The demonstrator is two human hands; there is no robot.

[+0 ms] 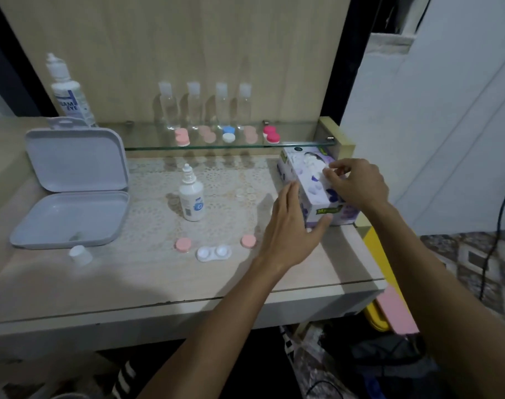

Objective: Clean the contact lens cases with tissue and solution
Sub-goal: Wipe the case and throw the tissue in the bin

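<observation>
A white lens case [214,252] lies open on the table, its two pink caps [183,245] [248,241] off on either side. A small solution bottle [191,197] stands uncapped behind it, and its white cap [80,254] sits at the left. The purple tissue box [311,182] stands at the right edge. My left hand [291,226] presses against the box's near left side with straight fingers. My right hand [355,184] pinches the white tissue [314,165] that sticks out of the box's top.
An open grey plastic box [72,194] lies at the left. A large solution bottle [68,93] stands behind it. On the glass shelf [147,144] stand several clear bottles [167,106] and several capped lens cases [228,134]. Bags lie under the table.
</observation>
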